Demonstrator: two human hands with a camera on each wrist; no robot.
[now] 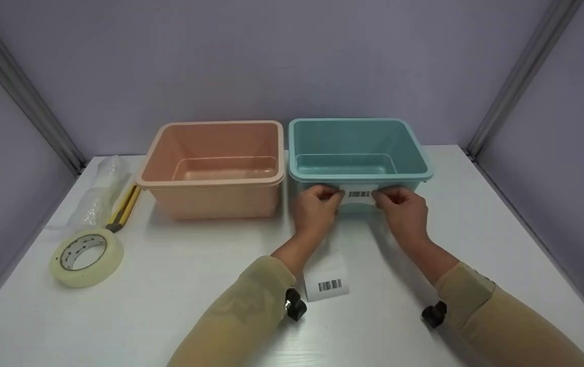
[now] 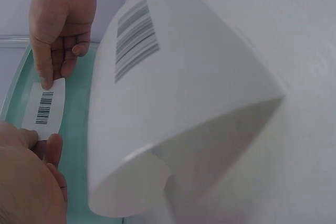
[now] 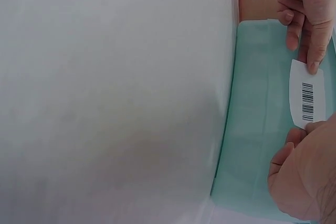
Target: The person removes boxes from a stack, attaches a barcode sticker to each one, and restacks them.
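A white barcode label lies flat against the front wall of the teal bin. My left hand pinches its left end and my right hand pinches its right end. The left wrist view shows the label on the teal wall, between my left hand and right hand. In the right wrist view the label spans from my right hand to my left hand. The inside of the bin holds nothing.
A pink bin stands directly left of the teal one. A curled white sheet with a barcode lies on the table under my left forearm. At the far left are a tape roll, a yellow utility knife and bubble wrap.
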